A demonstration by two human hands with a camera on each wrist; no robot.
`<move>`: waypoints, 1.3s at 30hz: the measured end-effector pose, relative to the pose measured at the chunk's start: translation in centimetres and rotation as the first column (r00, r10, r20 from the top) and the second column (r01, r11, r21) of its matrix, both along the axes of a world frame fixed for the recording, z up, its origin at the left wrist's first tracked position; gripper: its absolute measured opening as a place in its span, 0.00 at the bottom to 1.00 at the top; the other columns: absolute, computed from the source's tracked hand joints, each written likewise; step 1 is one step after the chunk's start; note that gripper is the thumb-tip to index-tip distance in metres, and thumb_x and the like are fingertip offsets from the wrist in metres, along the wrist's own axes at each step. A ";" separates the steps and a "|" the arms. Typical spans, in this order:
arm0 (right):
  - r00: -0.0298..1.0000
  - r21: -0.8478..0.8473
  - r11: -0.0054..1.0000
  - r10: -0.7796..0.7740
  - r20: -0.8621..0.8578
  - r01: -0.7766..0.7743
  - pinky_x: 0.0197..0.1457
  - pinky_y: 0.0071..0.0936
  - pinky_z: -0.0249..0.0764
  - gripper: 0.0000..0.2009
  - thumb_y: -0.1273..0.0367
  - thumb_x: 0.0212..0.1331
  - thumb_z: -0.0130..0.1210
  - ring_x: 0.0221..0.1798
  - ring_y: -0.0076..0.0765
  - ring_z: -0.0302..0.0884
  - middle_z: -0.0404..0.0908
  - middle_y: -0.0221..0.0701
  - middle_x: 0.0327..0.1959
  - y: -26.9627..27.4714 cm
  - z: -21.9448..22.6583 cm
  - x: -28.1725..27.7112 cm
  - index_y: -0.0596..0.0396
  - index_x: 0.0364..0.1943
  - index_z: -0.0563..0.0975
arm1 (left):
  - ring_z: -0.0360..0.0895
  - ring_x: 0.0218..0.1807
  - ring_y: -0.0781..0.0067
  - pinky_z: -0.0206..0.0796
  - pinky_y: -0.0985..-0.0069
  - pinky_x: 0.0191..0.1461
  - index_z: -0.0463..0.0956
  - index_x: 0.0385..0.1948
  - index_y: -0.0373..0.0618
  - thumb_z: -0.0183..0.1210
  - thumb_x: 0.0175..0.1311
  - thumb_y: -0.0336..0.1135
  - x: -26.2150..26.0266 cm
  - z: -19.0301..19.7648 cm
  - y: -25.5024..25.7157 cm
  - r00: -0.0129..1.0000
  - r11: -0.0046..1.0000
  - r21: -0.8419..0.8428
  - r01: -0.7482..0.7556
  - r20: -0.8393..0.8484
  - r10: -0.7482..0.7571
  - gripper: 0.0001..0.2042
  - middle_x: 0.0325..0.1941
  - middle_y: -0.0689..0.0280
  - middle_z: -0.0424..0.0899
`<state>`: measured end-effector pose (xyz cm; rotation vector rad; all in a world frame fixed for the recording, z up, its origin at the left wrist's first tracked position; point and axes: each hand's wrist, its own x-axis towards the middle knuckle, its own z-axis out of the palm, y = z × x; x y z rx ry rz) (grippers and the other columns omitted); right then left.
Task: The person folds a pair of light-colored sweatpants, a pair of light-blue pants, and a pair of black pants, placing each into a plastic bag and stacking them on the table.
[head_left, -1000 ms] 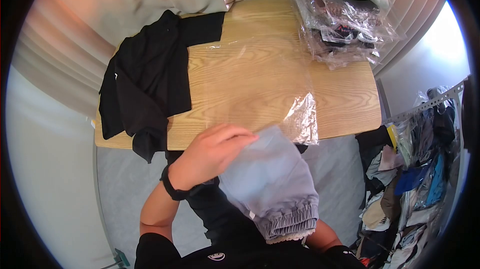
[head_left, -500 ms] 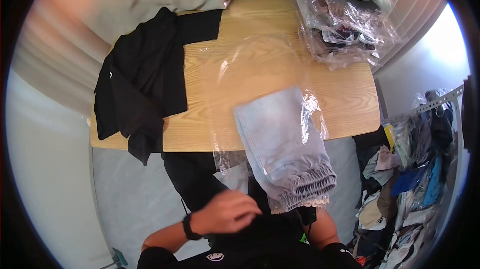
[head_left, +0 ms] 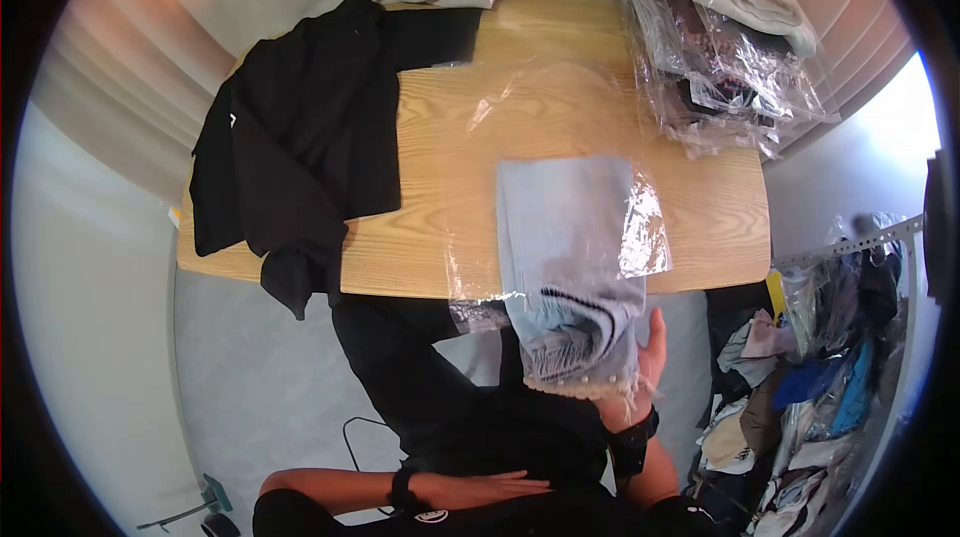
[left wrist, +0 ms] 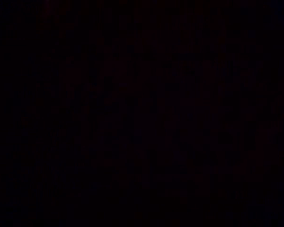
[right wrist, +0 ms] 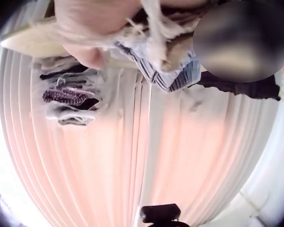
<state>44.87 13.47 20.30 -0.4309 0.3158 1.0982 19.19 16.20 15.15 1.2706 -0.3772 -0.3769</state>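
While right hand [head_left: 648,367] beneath the folded blue garment [head_left: 570,227], grip unclear, left hand [head_left: 475,489] flat, fingers [head_left: 525,485] straight and released

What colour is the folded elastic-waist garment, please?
The elastic-waist garment is pale blue-grey, clearest in the head view.

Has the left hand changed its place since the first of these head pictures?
Yes. Judged against the near edge of the table, the left hand has moved away from it, back toward the person's body.
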 end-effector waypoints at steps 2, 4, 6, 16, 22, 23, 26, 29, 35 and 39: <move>0.996 -0.087 0.993 0.081 0.033 -0.077 0.60 0.43 0.68 0.28 0.50 0.60 0.44 0.54 0.47 0.73 0.75 0.41 0.49 -0.9 1.0 -0.7 0.60 0.54 0.67 | 0.33 0.76 0.59 0.24 0.58 0.75 0.45 0.67 0.39 0.39 0.66 0.26 -0.2 -0.2 -0.1 0.999 0.991 -0.134 0.008 -0.030 -0.012 0.27 0.75 0.58 0.40; 0.992 -0.046 0.993 0.114 0.056 -0.112 0.57 0.43 0.70 0.28 0.51 0.59 0.44 0.52 0.47 0.74 0.75 0.41 0.48 -2.8 -0.4 -1.0 0.60 0.54 0.66 | 0.38 0.75 0.59 0.28 0.58 0.75 0.48 0.66 0.39 0.40 0.67 0.29 0.6 0.2 0.2 0.998 0.993 0.099 0.058 0.014 -0.059 0.25 0.74 0.56 0.44; 0.976 -0.176 0.966 0.205 0.073 -0.190 0.50 0.41 0.76 0.26 0.59 0.58 0.49 0.46 0.44 0.78 0.76 0.41 0.46 -3.0 -0.3 -1.1 0.62 0.56 0.64 | 0.39 0.75 0.59 0.30 0.57 0.75 0.51 0.66 0.39 0.41 0.67 0.30 1.3 -0.4 0.5 0.991 0.969 0.240 0.059 0.103 -0.086 0.25 0.73 0.56 0.45; 0.959 -0.044 0.959 0.276 -0.061 -0.279 0.53 0.42 0.75 0.25 0.72 0.50 0.52 0.46 0.48 0.79 0.77 0.48 0.46 -1.8 1.2 -0.2 0.67 0.55 0.65 | 0.59 0.64 0.57 0.52 0.63 0.65 0.63 0.59 0.43 0.47 0.66 0.30 2.1 -1.2 -0.1 0.994 0.934 0.356 -0.028 0.104 -0.010 0.19 0.63 0.55 0.62; 0.923 -0.196 0.909 0.382 0.037 -0.368 0.55 0.39 0.74 0.25 0.75 0.52 0.50 0.49 0.45 0.78 0.75 0.46 0.49 -2.3 -0.5 -1.2 0.68 0.57 0.62 | 0.71 0.49 0.76 0.65 0.76 0.53 0.70 0.50 0.40 0.53 0.64 0.33 5.5 -1.5 3.9 0.898 0.992 0.122 -0.041 -0.430 0.090 0.15 0.46 0.66 0.75; 0.906 -0.182 0.898 0.418 0.071 -0.400 0.55 0.35 0.74 0.25 0.77 0.54 0.50 0.50 0.41 0.77 0.74 0.43 0.51 -2.4 -0.4 -1.2 0.66 0.59 0.61 | 0.71 0.53 0.73 0.63 0.74 0.57 0.68 0.52 0.40 0.52 0.65 0.36 6.4 -1.7 4.9 0.899 0.956 0.084 -0.280 -0.326 0.291 0.16 0.49 0.66 0.76; 0.910 -0.200 0.906 0.400 0.110 -0.374 0.54 0.34 0.75 0.25 0.77 0.53 0.49 0.49 0.41 0.78 0.75 0.44 0.50 -1.3 0.3 -1.2 0.67 0.58 0.61 | 0.70 0.57 0.71 0.63 0.74 0.60 0.65 0.56 0.39 0.50 0.67 0.37 8.9 -2.5 6.9 0.731 0.782 0.006 -0.624 -0.349 0.586 0.19 0.55 0.65 0.73; 0.913 -0.231 0.916 0.370 0.171 -0.327 0.54 0.35 0.76 0.24 0.78 0.53 0.48 0.48 0.43 0.78 0.76 0.46 0.49 -0.3 0.6 -1.1 0.68 0.57 0.62 | 0.74 0.54 0.70 0.68 0.71 0.58 0.65 0.56 0.40 0.55 0.63 0.33 11.2 -3.2 8.4 0.477 0.426 -0.230 -0.875 -0.561 0.677 0.20 0.55 0.63 0.73; 0.870 -0.252 0.915 0.385 0.307 -0.316 0.51 0.32 0.77 0.24 0.79 0.53 0.49 0.47 0.39 0.79 0.76 0.42 0.49 1.6 0.9 -0.6 0.65 0.57 0.63 | 0.77 0.48 0.70 0.69 0.73 0.53 0.71 0.50 0.36 0.52 0.63 0.26 12.2 -2.4 8.5 0.318 0.249 -0.211 -0.945 -0.417 0.851 0.14 0.49 0.62 0.78; 0.821 -0.261 0.909 0.407 0.400 -0.324 0.49 0.30 0.78 0.24 0.79 0.53 0.51 0.45 0.36 0.79 0.76 0.41 0.49 4.4 2.0 0.3 0.64 0.58 0.63 | 0.76 0.49 0.72 0.68 0.75 0.53 0.73 0.49 0.36 0.50 0.63 0.23 11.5 -2.8 7.4 0.270 0.240 -0.125 -0.963 -0.370 0.889 0.13 0.47 0.62 0.80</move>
